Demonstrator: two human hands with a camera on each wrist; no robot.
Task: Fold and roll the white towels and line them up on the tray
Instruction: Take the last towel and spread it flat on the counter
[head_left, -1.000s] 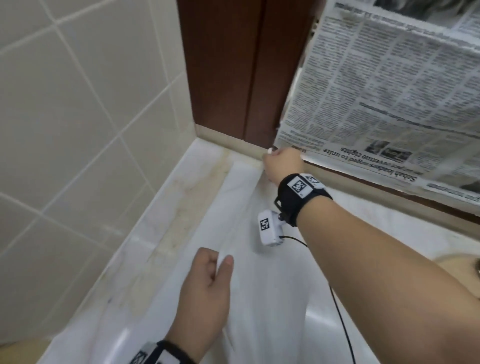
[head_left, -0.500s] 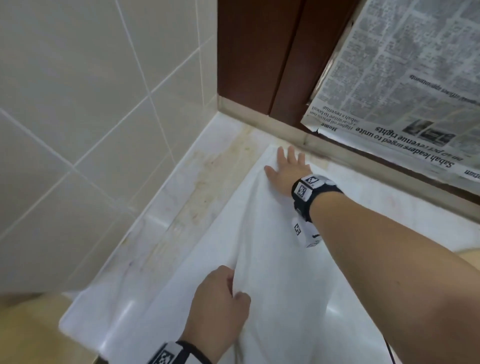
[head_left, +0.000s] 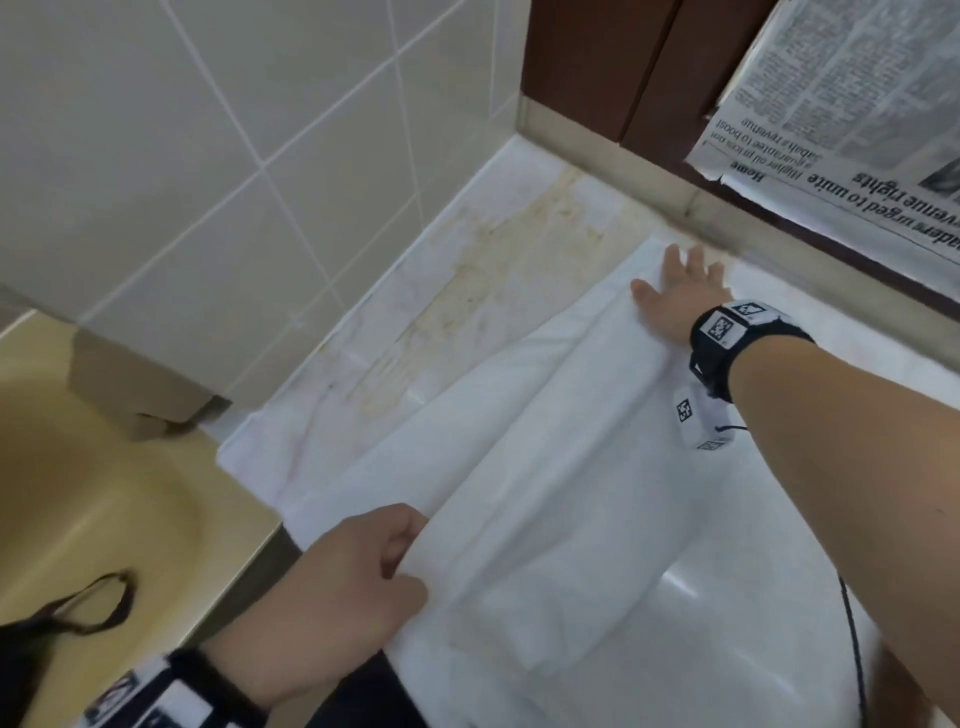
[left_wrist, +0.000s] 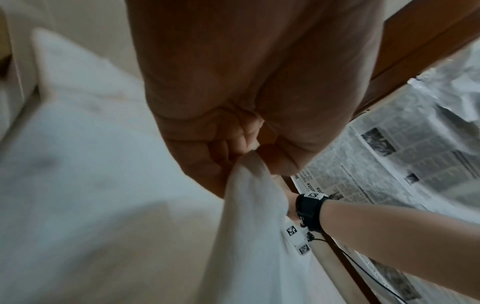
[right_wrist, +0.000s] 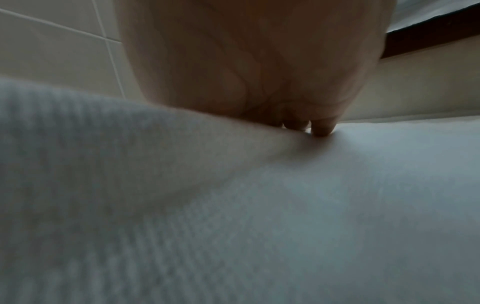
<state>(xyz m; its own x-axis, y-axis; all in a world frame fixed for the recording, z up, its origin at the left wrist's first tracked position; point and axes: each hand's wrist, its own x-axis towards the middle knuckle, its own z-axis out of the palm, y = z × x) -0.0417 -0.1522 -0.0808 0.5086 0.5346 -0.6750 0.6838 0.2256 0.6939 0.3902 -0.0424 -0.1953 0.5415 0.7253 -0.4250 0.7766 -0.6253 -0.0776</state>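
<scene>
A white towel (head_left: 561, 467) lies lengthwise on the marble counter (head_left: 467, 291), from the near edge to the back wall. My left hand (head_left: 363, 571) pinches the towel's near left edge between thumb and curled fingers; the left wrist view shows the cloth (left_wrist: 249, 205) bunched in that hand (left_wrist: 241, 148). My right hand (head_left: 680, 291) lies flat with straight fingers on the towel's far end. In the right wrist view its fingertips (right_wrist: 322, 127) press into the towel (right_wrist: 259, 205). No tray shows in any view.
A tiled wall (head_left: 208, 156) borders the counter on the left. Dark wood panels (head_left: 613, 62) and taped newspaper (head_left: 852, 104) stand at the back. A yellow tub (head_left: 104, 493) with a black strap (head_left: 88, 608) sits below the counter's left end.
My right hand let go of the towel's far corner and flattened onto it. The left hand drew the near edge toward me, and the towel now lies stretched on the counter.
</scene>
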